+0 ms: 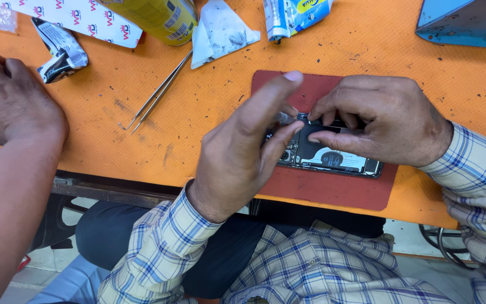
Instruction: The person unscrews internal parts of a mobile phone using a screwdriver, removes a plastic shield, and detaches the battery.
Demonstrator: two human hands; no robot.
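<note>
Head view. Opened phone [327, 156], back cover off, lies on a red mat [333, 191] on the orange counter [209, 107]. Left hand [243, 152]: fingers closed round a slim metal tool [284, 117], tip at the phone's upper edge. Right hand [383, 121]: fingers pressed flat on the phone, steadying it. Step judged: working a small part near the top of the board; calls for a steady tip. Another person's hand [12, 98] rests at the left; tweezers [158, 93] lie apart.

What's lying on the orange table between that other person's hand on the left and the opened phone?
In the head view, a pair of metal tweezers lies between the other person's hand and the opened phone.
</note>
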